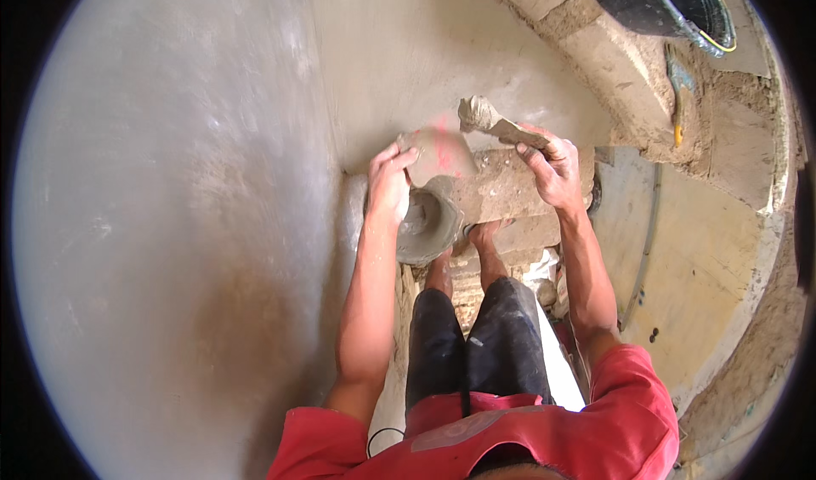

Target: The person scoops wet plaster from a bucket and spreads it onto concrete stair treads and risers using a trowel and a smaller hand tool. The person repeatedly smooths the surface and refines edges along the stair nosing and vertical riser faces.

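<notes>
My left hand (393, 178) is closed on the edge of a thin flat plate (442, 153), smeared grey with red streaks. Across from it, my right hand (554, 167) grips a flat plaster-coated tool (510, 131), seen nearly edge-on; its exact kind is hidden. A lump of wet grey plaster (480, 113) sits on the tool's far end, apart from the plate. Just below my left hand stands a round bucket (444, 244), its rim and inside caked with grey plaster.
A smooth plastered wall (187, 182) rises close on my left, with another plastered surface (408, 46) ahead. On a rough ledge at the far right are a black bucket (633, 4) and a yellow-handled tool (678, 106). My feet stand on a narrow brownish surface (518, 233).
</notes>
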The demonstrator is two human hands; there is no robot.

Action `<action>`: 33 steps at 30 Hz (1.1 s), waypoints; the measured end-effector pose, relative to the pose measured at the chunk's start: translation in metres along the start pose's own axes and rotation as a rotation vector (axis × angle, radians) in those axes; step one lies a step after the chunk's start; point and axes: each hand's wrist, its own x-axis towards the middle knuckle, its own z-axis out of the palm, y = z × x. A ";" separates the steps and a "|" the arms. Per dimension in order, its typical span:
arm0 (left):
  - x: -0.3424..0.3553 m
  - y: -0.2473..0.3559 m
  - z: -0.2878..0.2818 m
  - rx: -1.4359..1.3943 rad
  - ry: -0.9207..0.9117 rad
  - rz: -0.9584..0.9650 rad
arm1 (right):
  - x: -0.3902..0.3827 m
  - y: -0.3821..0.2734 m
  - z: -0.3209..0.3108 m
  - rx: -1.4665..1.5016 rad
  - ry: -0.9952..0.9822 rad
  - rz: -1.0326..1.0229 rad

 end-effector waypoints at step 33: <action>0.093 0.025 0.094 0.021 0.252 0.291 | -0.029 0.135 -0.092 -0.527 0.130 0.359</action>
